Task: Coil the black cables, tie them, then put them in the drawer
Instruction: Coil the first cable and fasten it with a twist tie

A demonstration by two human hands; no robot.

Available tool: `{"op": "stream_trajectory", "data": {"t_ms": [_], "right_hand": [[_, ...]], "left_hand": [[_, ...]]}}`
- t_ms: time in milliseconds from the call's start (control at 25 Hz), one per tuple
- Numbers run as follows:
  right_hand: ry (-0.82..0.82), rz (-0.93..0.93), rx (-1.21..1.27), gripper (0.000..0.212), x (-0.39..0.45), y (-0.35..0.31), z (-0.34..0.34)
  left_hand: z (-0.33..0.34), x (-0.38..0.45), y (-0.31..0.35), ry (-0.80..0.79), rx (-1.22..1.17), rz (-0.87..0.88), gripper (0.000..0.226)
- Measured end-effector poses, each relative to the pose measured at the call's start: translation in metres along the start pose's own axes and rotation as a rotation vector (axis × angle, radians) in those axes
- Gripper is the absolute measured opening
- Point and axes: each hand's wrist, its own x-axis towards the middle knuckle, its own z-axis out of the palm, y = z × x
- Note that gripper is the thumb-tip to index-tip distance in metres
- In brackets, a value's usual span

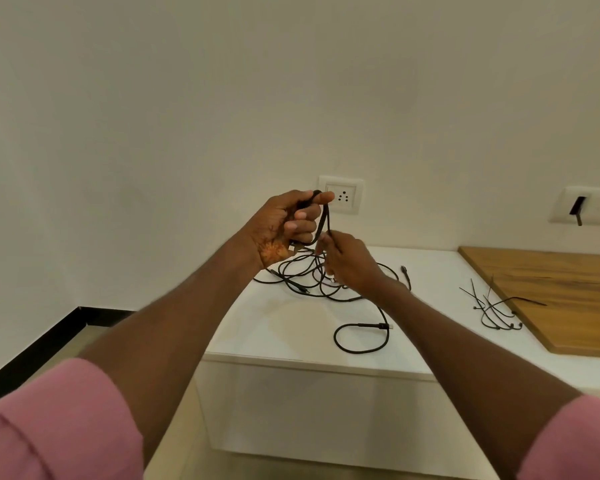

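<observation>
Head view: both hands raised mid-frame, holding one black cable [327,221].
Left hand [284,225] grips its loop; right hand [349,259] pinches the strand above the tangle on the white surface [284,327].

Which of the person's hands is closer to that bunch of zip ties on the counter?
Right. The right hand is raised left of the zip ties; the left hand is higher and farther left.
</observation>
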Motion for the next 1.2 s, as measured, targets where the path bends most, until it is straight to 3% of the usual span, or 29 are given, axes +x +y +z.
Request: {"op": "stream_trajectory", "data": {"t_ms": [160, 280, 400, 560, 680, 880, 1000, 1200], "right_hand": [[-0.189, -0.093, -0.238, 0.027, -0.006, 0.001, 0.01], [-0.258, -0.176, -0.376, 0.018, -0.005, 0.002, 0.013], [-0.322, -0.24, -0.371, 0.021, -0.008, -0.004, 0.017], [-0.143, -0.304, -0.262, 0.021, -0.004, -0.016, 0.011], [-0.013, -0.27, -0.08, 0.023, 0.001, -0.02, -0.003], [0.163, -0.278, -0.118, 0.024, 0.004, -0.016, -0.009], [0.262, -0.262, -0.125, 0.023, 0.006, -0.014, -0.016], [0.348, -0.159, -0.086, 0.02, 0.008, -0.006, -0.022]], "left_hand": [[0.0, 0.005, -0.006, 0.219, -0.026, 0.173, 0.032], [-0.003, 0.008, -0.01, 0.257, -0.115, 0.259, 0.034], [-0.009, 0.013, -0.008, 0.367, 0.123, 0.304, 0.035], [-0.024, 0.005, -0.01, 0.45, 0.686, 0.288, 0.037], [-0.024, -0.002, -0.006, 0.439, 0.73, 0.244, 0.037], [-0.033, -0.009, -0.005, 0.347, 1.011, 0.061, 0.035], [-0.036, -0.013, -0.007, 0.272, 0.986, -0.126, 0.042], [-0.022, -0.012, 0.007, 0.114, 0.582, -0.256, 0.038]]}}
